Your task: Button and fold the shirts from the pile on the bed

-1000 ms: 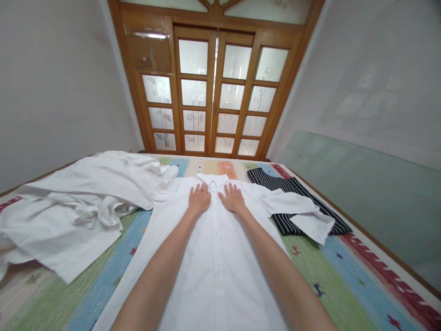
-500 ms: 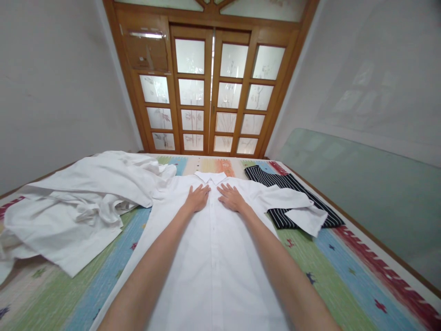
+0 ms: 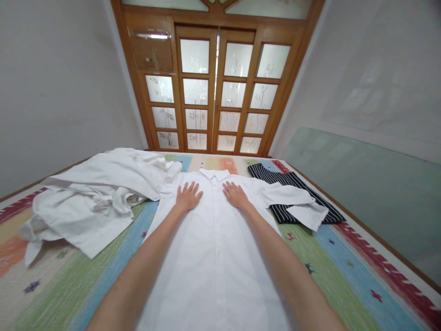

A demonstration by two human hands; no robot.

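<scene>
A white button-up shirt (image 3: 216, 239) lies spread out front side up, its collar at the far end. My left hand (image 3: 188, 196) rests flat on the left side of its chest, fingers spread. On the other side of the button line, my right hand (image 3: 235, 195) also lies flat on the cloth, fingers stretched out. Neither hand grips anything. The shirt's right sleeve reaches over a folded black-and-white striped garment (image 3: 280, 214). Its left sleeve meets a heap of white clothes (image 3: 103, 184), and where it ends I cannot tell.
Beneath the clothes is a colourful striped cover (image 3: 113, 262) with small figures. A pale green panel (image 3: 358, 184) stands along the right edge by the wall. Wooden doors with glass panes (image 3: 213, 92) are at the far end. A wall rises on the left.
My left hand has slid left, away from the button line. The right hand has shifted slightly outward. The whole view has turned a little, and the shirt's chest looks more spread.
</scene>
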